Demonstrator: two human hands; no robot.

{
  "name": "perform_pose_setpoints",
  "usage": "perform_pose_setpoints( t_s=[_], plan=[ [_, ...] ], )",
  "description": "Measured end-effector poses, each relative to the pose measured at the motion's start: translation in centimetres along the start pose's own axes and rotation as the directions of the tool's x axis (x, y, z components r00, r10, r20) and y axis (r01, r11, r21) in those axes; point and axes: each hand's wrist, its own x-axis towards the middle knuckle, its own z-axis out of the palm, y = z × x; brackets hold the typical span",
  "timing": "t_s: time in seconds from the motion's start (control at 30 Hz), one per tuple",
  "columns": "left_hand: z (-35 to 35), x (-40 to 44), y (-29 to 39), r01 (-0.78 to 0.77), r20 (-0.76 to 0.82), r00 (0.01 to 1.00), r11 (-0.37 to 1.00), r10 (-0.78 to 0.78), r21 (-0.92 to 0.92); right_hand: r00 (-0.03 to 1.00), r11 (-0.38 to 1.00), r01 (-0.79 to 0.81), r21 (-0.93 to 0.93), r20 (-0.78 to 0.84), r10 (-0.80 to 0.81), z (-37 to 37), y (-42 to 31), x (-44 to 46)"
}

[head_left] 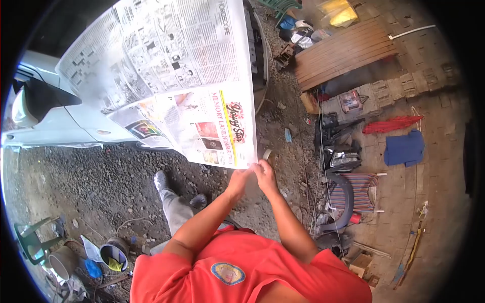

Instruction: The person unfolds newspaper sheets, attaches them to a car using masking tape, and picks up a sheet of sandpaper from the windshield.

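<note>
Left hand [239,184] and right hand [265,177] both pinch the newspaper [177,55] at its near right corner; what looks like a tape roll [267,153] sits just beside that corner, can't tell if gripped. Newspaper drapes over the white car [48,121], which shows left of it. Step reads as edge-taping; next move calls for a taut corner, tape pressed flat.

Left fingers [246,172], right fingers [259,167] at corner of newspaper [177,76] (white car [76,123] behind).
</note>
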Motion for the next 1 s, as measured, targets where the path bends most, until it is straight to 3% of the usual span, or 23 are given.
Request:
perform_pose_setpoints(
  t_s=[0.07,0.1,0.13,0.17,0.2,0.23,0.27,0.33,0.4,0.47,0.5,0.53,0.73,0.8,0.83,0.93,1.0],
  plan=[
    [-1.0,-0.4,-0.4,0.09,0.001,0.996,0.996,-0.09,0.014,0.996,0.995,0.025,0.097,-0.083,-0.017,1.2,-0.1,-0.6],
    [-2.0,-0.9,-1.4,0.156,-0.019,0.988,0.983,-0.155,0.093,0.996,0.973,-0.068,0.219,-0.042,0.078,1.2,-0.4,-0.7],
    [-2.4,-1.7,-1.2,0.075,0.082,0.99,0.92,-0.115,0.385,0.996,0.98,-0.073,0.183,-0.042,0.082,1.1,-0.7,-0.6],
    [-3.1,-2.5,-0.9,-0.037,0.188,0.976,0.77,-0.109,0.637,0.995,0.986,-0.076,0.147,-0.045,0.083,0.9,-1.0,-0.5],
    [-3.2,-2.9,-0.2,-0.164,0.283,0.949,0.549,-0.14,0.82,0.995,0.991,-0.079,0.112,-0.052,0.085,0.8,-1.2,-0.5],
    [-0.5,-4.3,4.7,-0.321,0.382,0.896,0.265,-0.224,0.909,0.995,0.991,-0.063,0.122,-0.073,0.072,1.0,-1.1,-0.5],
    [1.7,-4.8,8.2,-0.491,0.493,0.853,0.057,-0.172,0.869,0.996,0.995,0.019,0.097,-0.085,-0.011,1.0,-1.2,-0.7],
    [5.8,-4.1,13.2,-0.695,0.697,0.699,-0.383,-0.16,0.608,0.975,0.98,0.196,0.047,-0.113,-0.189,1.2,-1.2,-1.0],
    [8.4,-2.1,17.2,-0.685,0.869,0.47,-0.684,-0.152,0.251,0.98,0.947,0.069,0.314,-0.2,-0.005,4.9,4.0,0.7],
    [11.5,-0.8,19.8,-0.514,0.671,0.671,-0.85,-0.314,0.116,0.998,0.996,-0.011,0.089,-0.057,0.016,2.2,-0.3,-0.5],
    [12.2,0.3,20.9,-0.498,0.553,0.738,-0.865,-0.387,0.06,0.986,0.991,0.111,0.08,-0.137,-0.1,2.5,-0.3,-0.5],
    [13.0,1.0,22.2,-0.488,0.418,0.794,-0.873,-0.44,0.008,0.983,0.987,0.136,0.081,-0.139,-0.124,2.6,-0.1,-0.5],
    [19.3,2.5,31.4,-0.425,0.125,0.9,-0.905,-0.418,0.034,0.972,0.977,0.203,0.07,-0.137,-0.192,1.8,0.4,-0.4],
    [20.9,2.4,34.6,-0.368,0.204,0.911,-0.93,-0.358,0.012,0.98,0.977,0.176,0.121,-0.117,-0.162,1.6,0.0,-0.9],
    [21.9,2.3,35.7,-0.322,0.165,0.93,-0.944,-0.329,-0.069,0.983,0.977,0.163,0.14,-0.104,-0.149,1.6,0.2,-0.9],
    [22.9,4.1,38.7,-0.165,0.12,0.979,-0.986,-0.165,-0.009,0.994,0.955,0.112,0.275,-0.032,-0.107,3.0,2.9,-0.3],
    [23.1,7.0,40.3,-0.073,0.071,0.995,-0.996,-0.069,0.06,0.996,0.98,0.09,0.176,-0.001,-0.091,1.9,1.0,-1.0]
  ],
)
